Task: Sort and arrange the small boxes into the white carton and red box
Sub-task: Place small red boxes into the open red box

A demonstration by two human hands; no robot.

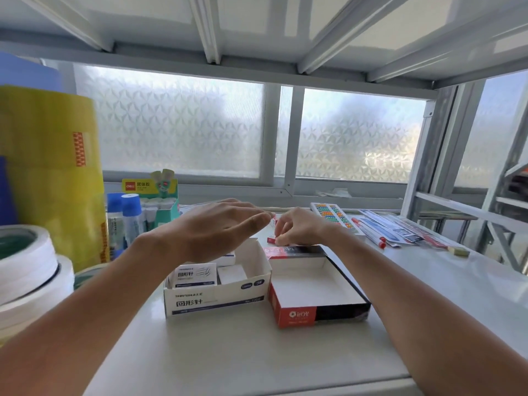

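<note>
Far left of the white open-topped cardboard carton (pixel 217 292): stacked rolls of white tape (pixel 28 264), tall yellow tape rolls (pixel 54 167) behind, blue-capped glue bottles (pixel 130 221) and a green display pack of glue sticks (pixel 160 201) further back.

White carton itself partly filled: one small white paperclip box with black print (pixel 194 275) leaning at the near-left corner, a plain white small box (pixel 232 273) beside it, another mostly hidden under the wrist. Room left at the carton's right end.

Left hand (pixel 217 227) hovering above the carton's back edge, fingers extended and loose, holding nothing.

Right hand (pixel 297 227) just behind and right of the carton, fingers curled, pinching a small red-and-white box (pixel 273 224); another small red piece (pixel 271 240) on the shelf beneath it, partly hidden.

Directly right of the carton and touching it: shallow red-and-black tray-style box (pixel 320 292), white inside, nothing in it.

Further right: colourful abacus-like bead strip (pixel 333 215), flat packs of red-capped pens (pixel 394 232).

Step in hand, judged: picking up red small boxes from behind the carton. Next move likely needs a carry forward into the red box, laid flat against a wall, without clipping the raised lid flap.
</note>
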